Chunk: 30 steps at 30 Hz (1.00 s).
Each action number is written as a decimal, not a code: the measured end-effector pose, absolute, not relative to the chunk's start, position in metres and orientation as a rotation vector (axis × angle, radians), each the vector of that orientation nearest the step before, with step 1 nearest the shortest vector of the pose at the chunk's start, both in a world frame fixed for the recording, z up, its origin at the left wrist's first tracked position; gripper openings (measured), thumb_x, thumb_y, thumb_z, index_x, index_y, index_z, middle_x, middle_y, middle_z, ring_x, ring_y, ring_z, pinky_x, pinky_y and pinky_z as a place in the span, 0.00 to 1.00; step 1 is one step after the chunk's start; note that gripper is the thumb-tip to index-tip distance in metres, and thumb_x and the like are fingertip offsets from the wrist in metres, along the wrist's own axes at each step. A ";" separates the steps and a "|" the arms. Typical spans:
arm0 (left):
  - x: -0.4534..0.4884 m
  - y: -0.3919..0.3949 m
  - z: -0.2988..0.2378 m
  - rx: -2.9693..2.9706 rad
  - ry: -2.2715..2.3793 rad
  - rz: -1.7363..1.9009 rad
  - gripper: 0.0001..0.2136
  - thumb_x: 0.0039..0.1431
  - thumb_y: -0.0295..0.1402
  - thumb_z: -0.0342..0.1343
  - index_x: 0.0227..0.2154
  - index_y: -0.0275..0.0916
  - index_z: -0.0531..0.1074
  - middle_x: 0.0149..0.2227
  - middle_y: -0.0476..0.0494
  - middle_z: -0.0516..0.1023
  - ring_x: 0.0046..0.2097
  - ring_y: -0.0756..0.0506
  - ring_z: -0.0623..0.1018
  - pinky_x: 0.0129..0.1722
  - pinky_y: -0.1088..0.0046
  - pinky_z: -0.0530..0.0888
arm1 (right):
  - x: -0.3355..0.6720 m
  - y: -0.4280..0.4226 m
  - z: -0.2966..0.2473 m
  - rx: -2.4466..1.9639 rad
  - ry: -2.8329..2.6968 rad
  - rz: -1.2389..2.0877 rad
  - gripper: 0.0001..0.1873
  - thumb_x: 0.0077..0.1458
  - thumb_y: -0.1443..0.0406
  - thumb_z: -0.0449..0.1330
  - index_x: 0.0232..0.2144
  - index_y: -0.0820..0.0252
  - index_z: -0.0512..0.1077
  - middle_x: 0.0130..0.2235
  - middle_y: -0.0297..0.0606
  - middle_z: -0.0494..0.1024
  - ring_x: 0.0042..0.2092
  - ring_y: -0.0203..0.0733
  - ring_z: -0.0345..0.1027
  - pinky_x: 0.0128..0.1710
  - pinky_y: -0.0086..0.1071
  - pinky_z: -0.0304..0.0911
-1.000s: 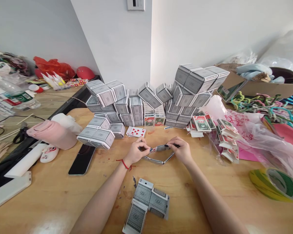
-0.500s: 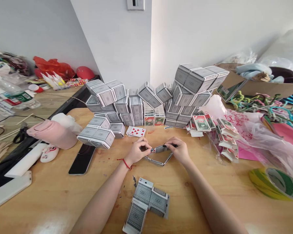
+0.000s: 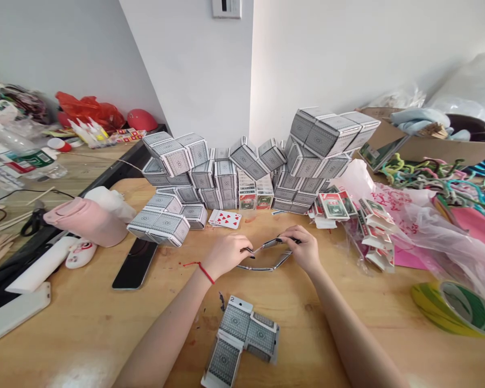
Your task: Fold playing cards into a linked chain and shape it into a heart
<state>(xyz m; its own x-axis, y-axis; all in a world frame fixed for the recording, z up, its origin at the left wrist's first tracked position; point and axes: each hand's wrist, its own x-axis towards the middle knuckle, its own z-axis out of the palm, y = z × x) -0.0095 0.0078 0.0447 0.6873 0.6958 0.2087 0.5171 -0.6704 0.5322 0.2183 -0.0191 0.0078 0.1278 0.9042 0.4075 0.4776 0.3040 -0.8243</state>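
My left hand (image 3: 225,254) and my right hand (image 3: 302,249) pinch the two ends of a folded ring of playing cards (image 3: 268,256) that rests on the wooden table (image 3: 84,318). Both hands have their fingers closed on it. A red string circles my left wrist. In front of me lies a flat piece of joined grey-backed cards (image 3: 242,339). Behind the hands a single card with red hearts (image 3: 225,219) lies face up.
A wall of card cubes (image 3: 250,161) stands at the back. A phone (image 3: 135,262) and pink bottle (image 3: 87,221) lie left. Card packs (image 3: 335,205), plastic bags (image 3: 420,231), a tape roll (image 3: 456,307) and a cardboard box (image 3: 428,143) fill the right.
Both hands have lowered and flattened the card ring toward the table; my left hand has shifted slightly down and right. The view has tilted a little.
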 end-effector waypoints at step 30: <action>-0.020 0.011 0.055 2.570 0.948 0.678 0.10 0.54 0.27 0.48 0.29 0.42 0.74 0.28 0.46 0.75 0.33 0.48 0.73 0.34 0.73 0.65 | 0.218 -0.020 0.018 -1.207 -1.610 0.731 0.06 0.45 0.61 0.61 0.24 0.56 0.75 0.29 0.40 0.75 0.33 0.42 0.69 0.34 0.35 0.65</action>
<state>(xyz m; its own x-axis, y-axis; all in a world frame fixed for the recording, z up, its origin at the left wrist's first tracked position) -0.0195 0.0106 0.0548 0.6676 0.6719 0.3207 0.5211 -0.7294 0.4432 0.2180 -0.0203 0.0181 -0.0507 0.9401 0.3370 0.3654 0.3315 -0.8698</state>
